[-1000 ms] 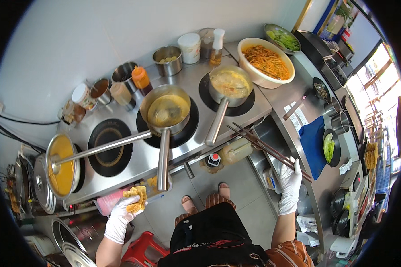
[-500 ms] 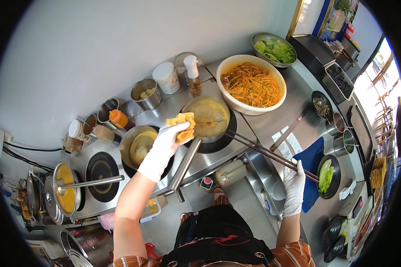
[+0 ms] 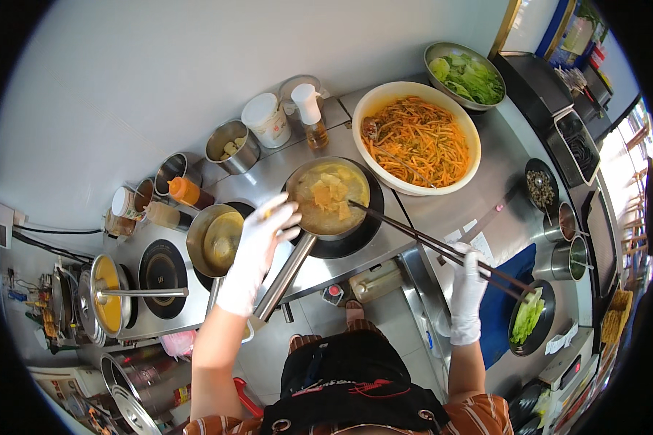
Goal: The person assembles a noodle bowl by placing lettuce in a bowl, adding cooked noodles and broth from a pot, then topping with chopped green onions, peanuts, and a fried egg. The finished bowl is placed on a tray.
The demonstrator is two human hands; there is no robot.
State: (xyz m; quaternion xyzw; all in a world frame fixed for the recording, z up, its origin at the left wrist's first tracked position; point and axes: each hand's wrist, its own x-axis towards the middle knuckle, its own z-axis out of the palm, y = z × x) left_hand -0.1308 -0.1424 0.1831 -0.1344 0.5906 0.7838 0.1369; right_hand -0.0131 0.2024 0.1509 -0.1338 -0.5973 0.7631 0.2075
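Observation:
My left hand (image 3: 263,235), in a white glove, is open beside the rim of a steel saucepan (image 3: 325,235). A small yellowish spot shows near its fingers; I cannot tell whether it is a crumb or a stain. Several golden-brown flat pieces, like bean curd sheets (image 3: 329,193), lie in the pan's cloudy yellowish broth. Long dark chopsticks (image 3: 421,239) are gripped in my gloved right hand (image 3: 469,293); their tips reach into the broth beside the pieces. The saucepan's handle (image 3: 286,279) points toward me, just right of my left wrist.
A second saucepan (image 3: 199,250) stands left of my left hand. Behind on the right are a white tub (image 3: 471,159) of shredded orange vegetables and a bowl of lettuce (image 3: 475,80). A black plate with lettuce (image 3: 530,317) sits by a blue cloth (image 3: 502,337). Bottles and steel pots line the wall.
The golden-brown pieces have left my left hand and now lie in the saucepan. That hand has opened and lowered slightly. The chopstick tips have moved into the broth, my right hand shifting slightly left.

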